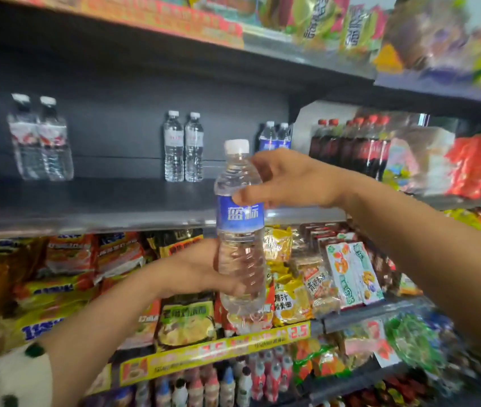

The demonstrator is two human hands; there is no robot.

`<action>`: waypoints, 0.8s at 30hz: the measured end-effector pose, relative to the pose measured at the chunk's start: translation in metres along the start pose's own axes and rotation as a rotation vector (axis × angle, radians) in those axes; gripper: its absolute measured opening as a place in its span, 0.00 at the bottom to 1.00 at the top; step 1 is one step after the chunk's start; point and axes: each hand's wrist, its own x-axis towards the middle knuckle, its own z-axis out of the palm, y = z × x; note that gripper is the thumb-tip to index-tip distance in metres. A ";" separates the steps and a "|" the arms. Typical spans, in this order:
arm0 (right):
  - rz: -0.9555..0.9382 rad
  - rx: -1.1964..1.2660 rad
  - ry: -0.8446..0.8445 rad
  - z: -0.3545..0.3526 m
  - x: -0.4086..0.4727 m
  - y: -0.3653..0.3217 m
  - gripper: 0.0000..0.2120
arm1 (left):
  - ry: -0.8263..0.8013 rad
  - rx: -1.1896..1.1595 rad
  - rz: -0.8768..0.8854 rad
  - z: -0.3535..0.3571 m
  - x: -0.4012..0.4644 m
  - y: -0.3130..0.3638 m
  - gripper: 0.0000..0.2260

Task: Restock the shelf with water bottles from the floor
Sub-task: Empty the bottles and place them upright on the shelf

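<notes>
A clear water bottle [240,230] with a blue label and white cap stands upright in mid-air in front of the dark shelf [92,201]. My left hand [201,268] grips its lower half from the left. My right hand [286,180] wraps the bottle's upper part just below the neck, thumb in front. On the shelf stand two red-labelled water bottles [41,139] at the left, two more clear ones [183,148] in the middle, and two blue-labelled bottles [276,136] at the right, partly behind my right hand.
Dark cola bottles [351,142] and snack packs [474,165] fill the shelf to the right. Instant noodle packs [66,274] crowd the shelf below, behind a yellow price strip [218,351]. Small drink bottles [233,380] stand lower still. Bright packages sit on the top shelf [336,22].
</notes>
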 end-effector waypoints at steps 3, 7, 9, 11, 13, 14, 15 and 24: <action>-0.087 0.049 0.123 -0.040 0.014 0.011 0.28 | 0.044 0.036 0.076 -0.018 0.034 0.032 0.15; -0.185 0.061 0.213 -0.089 0.037 0.038 0.27 | 0.112 0.149 0.066 -0.035 0.091 0.064 0.16; -0.226 0.019 0.231 -0.109 0.051 0.058 0.23 | 0.199 0.146 0.047 -0.038 0.121 0.069 0.18; -0.256 -0.014 0.234 -0.127 0.068 0.079 0.23 | 0.307 0.136 0.027 -0.041 0.150 0.069 0.21; -0.251 -0.040 0.231 -0.140 0.089 0.101 0.23 | 0.411 0.130 -0.018 -0.045 0.175 0.068 0.23; -0.240 -0.038 0.232 -0.144 0.100 0.112 0.23 | 0.455 0.131 -0.045 -0.048 0.186 0.066 0.23; -0.230 -0.028 0.235 -0.146 0.111 0.122 0.22 | 0.493 0.135 -0.074 -0.051 0.197 0.063 0.22; -0.144 -0.002 0.321 -0.130 0.175 0.194 0.23 | 0.658 0.210 -0.237 -0.064 0.260 0.031 0.17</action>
